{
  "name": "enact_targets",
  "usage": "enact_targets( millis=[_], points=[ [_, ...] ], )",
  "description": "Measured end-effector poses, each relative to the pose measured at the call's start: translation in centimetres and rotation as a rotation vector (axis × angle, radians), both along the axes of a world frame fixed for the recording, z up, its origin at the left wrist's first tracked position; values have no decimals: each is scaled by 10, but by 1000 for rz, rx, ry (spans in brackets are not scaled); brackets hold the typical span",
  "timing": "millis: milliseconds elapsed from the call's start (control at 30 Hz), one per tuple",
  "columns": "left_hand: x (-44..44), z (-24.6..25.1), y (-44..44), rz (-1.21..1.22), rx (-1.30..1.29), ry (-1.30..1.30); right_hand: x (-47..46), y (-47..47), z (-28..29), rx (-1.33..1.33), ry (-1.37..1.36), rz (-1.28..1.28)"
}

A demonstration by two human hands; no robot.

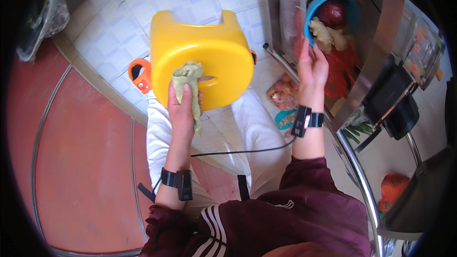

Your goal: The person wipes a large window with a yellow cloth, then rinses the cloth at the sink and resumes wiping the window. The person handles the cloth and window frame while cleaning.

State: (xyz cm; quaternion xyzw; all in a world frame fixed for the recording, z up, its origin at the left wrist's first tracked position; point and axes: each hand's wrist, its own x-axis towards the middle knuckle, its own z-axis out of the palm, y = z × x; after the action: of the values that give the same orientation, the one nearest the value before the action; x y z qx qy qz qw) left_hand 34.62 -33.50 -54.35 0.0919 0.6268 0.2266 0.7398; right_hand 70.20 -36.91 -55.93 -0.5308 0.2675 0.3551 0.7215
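My left hand point(182, 101) grips a crumpled pale green cloth point(189, 75) just over the seat of a yellow plastic stool point(221, 55). The stool has a slot in its seat and stands between my feet. At the right, my right hand point(313, 62) has its fingers on the near rim of a blue plastic bowl point(310, 12); part of its grip is hidden. Inside the bowl are a red onion point(332, 13) and pieces of ginger root point(323, 35). A clear plastic container point(291, 14) sits beside the bowl on the rack.
A metal rack with a chrome rail point(357, 164) runs along my right side. Below it lie a bag of round reddish items point(284, 92) and a red plastic bag point(337, 73). Orange slippers point(141, 76) show by the stool. A cable point(242, 152) spans my wrists. Red panels point(85, 157) lie left.
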Motion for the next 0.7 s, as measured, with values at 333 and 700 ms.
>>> enact_targets(
  millis=[333, 700],
  points=[
    [-25, -2, 19, 260, 67, 266, -210, -118, 33, -477, 871, 469],
    [-52, -3, 46, 467, 100, 334, -280, -48, -31, -179, 684, 308]
  ],
)
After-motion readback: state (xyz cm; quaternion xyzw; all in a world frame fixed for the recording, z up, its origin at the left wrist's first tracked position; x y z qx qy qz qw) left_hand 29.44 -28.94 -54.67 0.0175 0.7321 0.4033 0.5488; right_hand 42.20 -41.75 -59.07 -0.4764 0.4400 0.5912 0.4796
